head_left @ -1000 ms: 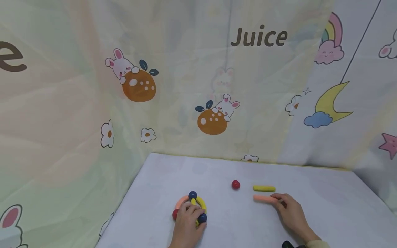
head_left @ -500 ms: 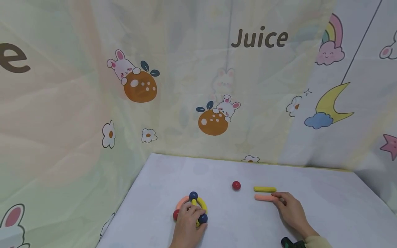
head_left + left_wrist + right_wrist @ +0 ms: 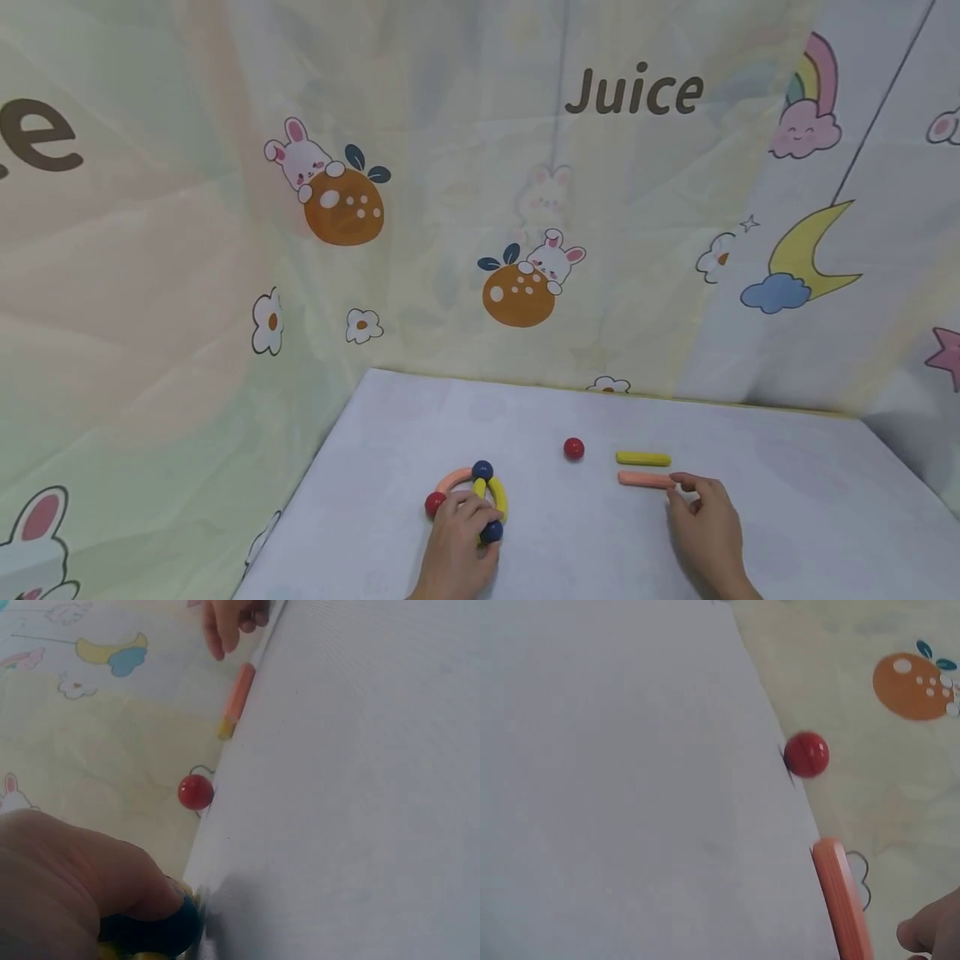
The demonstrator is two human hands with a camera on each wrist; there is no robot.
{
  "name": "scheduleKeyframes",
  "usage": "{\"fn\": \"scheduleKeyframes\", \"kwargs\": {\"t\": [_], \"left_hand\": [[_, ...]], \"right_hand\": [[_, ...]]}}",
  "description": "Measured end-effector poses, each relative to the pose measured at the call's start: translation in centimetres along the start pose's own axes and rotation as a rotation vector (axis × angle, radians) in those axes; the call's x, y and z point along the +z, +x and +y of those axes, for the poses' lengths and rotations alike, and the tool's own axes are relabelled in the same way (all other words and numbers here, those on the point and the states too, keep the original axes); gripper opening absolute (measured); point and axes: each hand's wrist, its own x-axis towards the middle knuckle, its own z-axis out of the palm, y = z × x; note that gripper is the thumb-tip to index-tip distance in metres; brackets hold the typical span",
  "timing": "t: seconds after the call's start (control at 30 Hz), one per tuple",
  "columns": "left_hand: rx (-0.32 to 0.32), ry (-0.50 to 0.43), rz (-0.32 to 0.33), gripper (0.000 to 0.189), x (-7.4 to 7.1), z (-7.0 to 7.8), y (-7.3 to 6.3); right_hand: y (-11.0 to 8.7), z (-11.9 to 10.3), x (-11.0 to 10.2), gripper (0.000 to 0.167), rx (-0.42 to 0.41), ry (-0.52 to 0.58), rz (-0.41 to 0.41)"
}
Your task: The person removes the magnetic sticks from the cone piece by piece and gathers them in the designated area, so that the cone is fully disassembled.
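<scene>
In the head view, my left hand (image 3: 459, 542) grips a ring of toy building rods and balls at the table's left. It has a curved orange rod (image 3: 452, 480), yellow rods (image 3: 498, 497), a red ball (image 3: 435, 504) and two blue balls (image 3: 482, 472); the hand hides part of it. The left thumb presses a blue ball (image 3: 161, 930) in the left wrist view. My right hand (image 3: 705, 521) is at the right end of a straight orange rod (image 3: 643, 479), its thumb and index apart. The right wrist view shows a fingertip beside the orange rod (image 3: 841, 900), not touching it.
A straight yellow rod (image 3: 642, 458) lies just behind the orange one. To their left is a loose red ball (image 3: 573, 448). The white table (image 3: 547, 533) ends at a printed cloth backdrop (image 3: 420, 275) behind and at the sides.
My right hand has drawn slightly right, off the orange rod's end, and the rod stays on the table. The ring under my left hand has turned a little clockwise.
</scene>
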Motion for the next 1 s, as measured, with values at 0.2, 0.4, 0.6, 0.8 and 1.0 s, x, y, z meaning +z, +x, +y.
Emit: {"fn": "scheduleKeyframes", "kwargs": {"t": [0.2,0.4,0.6,0.8,1.0], "left_hand": [[0.034,-0.067,0.026,0.025,-0.1,-0.2,0.0],[-0.091,-0.054,0.027,0.021,-0.2,0.0,0.2],[-0.215,-0.012,0.085,0.027,-0.4,0.8,0.2],[-0.259,0.036,0.059,0.033,-0.3,0.8,0.3],[-0.26,-0.003,0.102,0.038,-0.1,0.7,0.3]], "right_hand": [[-3.5,-4.0,1.4,0.018,0.0,0.093,-0.172],[-6.1,-6.7,2.8,0.015,-0.057,0.181,-0.313],[-7.5,-7.5,3.6,0.018,-0.102,0.216,-0.32],[-7.6,-7.6,3.5,0.015,-0.041,0.222,-0.33],[-7.5,-7.5,3.5,0.015,-0.031,0.23,-0.335]]}}
